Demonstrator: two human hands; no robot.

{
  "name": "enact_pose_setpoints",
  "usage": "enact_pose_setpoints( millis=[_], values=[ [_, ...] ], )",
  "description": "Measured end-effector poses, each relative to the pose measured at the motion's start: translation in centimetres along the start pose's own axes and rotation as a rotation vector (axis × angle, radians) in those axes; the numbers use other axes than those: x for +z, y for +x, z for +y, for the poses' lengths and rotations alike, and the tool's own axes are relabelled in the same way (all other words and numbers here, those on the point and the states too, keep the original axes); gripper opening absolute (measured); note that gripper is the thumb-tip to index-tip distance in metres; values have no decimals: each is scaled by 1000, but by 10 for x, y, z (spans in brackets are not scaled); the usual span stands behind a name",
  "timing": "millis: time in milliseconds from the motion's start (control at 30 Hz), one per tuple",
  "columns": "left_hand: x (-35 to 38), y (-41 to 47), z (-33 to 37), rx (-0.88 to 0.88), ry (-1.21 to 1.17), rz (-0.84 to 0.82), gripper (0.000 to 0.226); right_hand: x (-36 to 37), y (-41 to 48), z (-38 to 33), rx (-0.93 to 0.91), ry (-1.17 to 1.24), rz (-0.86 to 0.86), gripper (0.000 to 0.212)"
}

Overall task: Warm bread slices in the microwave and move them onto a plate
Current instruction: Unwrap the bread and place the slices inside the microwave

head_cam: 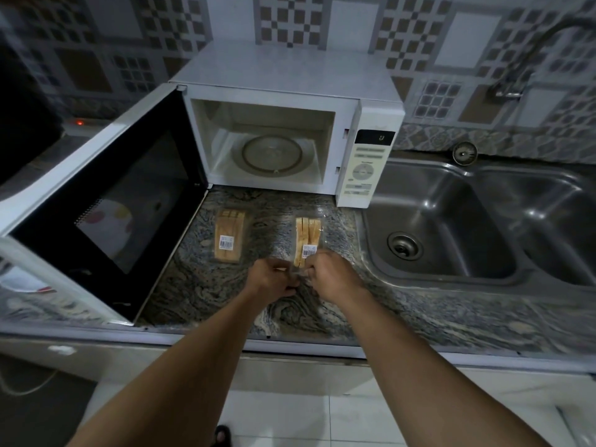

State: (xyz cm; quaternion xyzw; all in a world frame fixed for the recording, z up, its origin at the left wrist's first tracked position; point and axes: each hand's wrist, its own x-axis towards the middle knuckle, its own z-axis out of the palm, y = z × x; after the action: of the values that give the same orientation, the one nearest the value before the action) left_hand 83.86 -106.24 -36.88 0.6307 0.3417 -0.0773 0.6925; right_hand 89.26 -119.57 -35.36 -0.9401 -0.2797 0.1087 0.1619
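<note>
Two clear plastic packs of sliced bread lie on the granite counter in front of the microwave. The left pack [228, 237] lies untouched. At the near end of the right pack [308, 237], my left hand [272, 279] and my right hand [332, 275] both pinch its plastic wrapper, fingers curled. The white microwave [290, 91] stands open, its door [106, 195] swung out to the left. Its glass turntable [272, 153] has nothing on it. A white plate with a red rim [22, 282] shows partly at the far left, behind the door.
A steel double sink [483, 221] fills the counter to the right, with a tap [516, 75] on the tiled wall above. The open door blocks the counter's left side. The granite counter [419, 317] runs along the front edge. A dark appliance [25, 108] stands at the far left.
</note>
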Motion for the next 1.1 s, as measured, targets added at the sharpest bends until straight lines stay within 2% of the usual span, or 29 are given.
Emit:
enact_pose_setpoints(
  millis=[200,500,667,833,1000,1100],
  values=[
    [2,-1,0,7,-94,-15,33,3,4,-3,-10,-81,17,15],
    [2,0,0,0,-182,-62,39,-2,9,-6,-2,-138,-5,20],
    [0,1,-8,35,-215,-58,33,-3,10,-5,-5,-105,-24,22],
    [3,1,-5,-14,-260,-1,21,-5,12,-5,-36,-86,-39,22],
    [2,5,-1,-31,-230,35,21,-5,10,-5,-130,-102,23,26],
    [3,4,0,-43,-211,62,12,-14,9,-8,-192,-121,66,24]
  ],
)
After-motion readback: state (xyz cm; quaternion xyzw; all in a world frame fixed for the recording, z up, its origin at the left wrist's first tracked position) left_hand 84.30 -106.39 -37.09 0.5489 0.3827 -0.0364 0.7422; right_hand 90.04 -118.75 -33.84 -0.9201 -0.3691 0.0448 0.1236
